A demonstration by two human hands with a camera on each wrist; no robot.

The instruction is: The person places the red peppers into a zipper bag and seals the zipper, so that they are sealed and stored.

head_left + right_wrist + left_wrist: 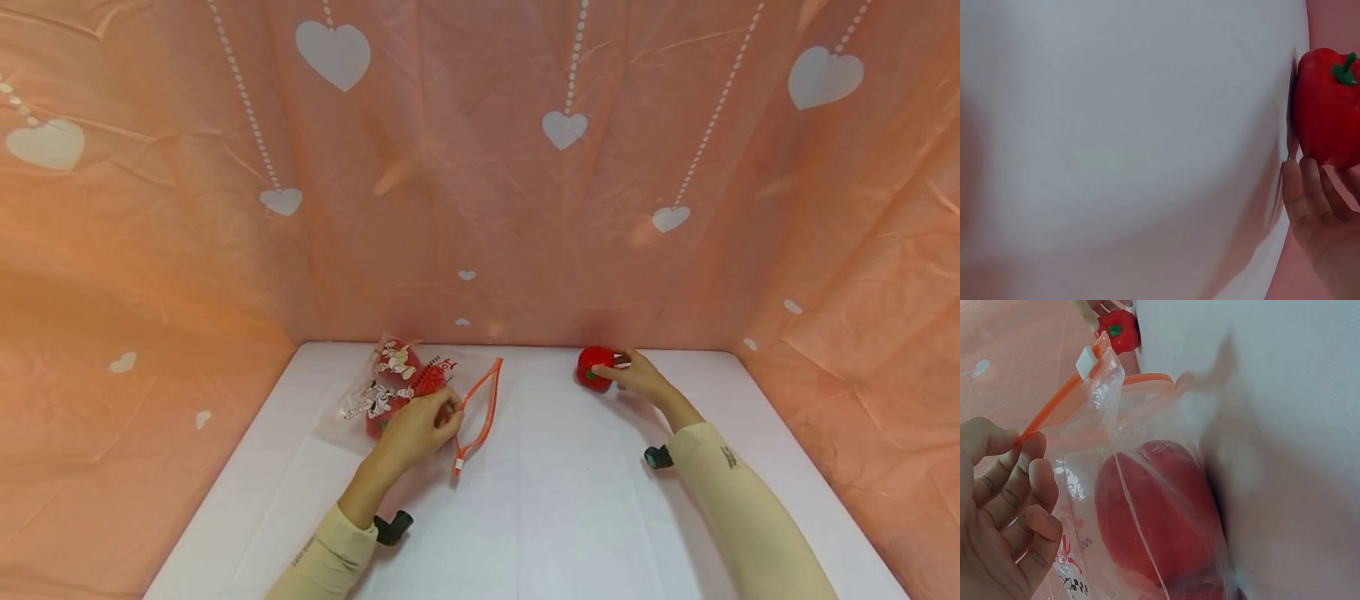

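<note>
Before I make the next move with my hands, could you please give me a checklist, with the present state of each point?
1. Left hand pinches the orange edge of the bag: ok.
2. Bag is open: ok, the edge makes a loop.
3. White slider at the edge's end: ok.
4. Right hand touches the loose pepper: ok.
5. Its grip is firm: cannot tell.
6. Loose pepper at the opening: not ok, apart from it.

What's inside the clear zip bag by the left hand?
At least two red, pepper-like items show through the bag. In the head view, printed figures and the left hand cover parts of them; anything beneath them cannot be seen.
</note>
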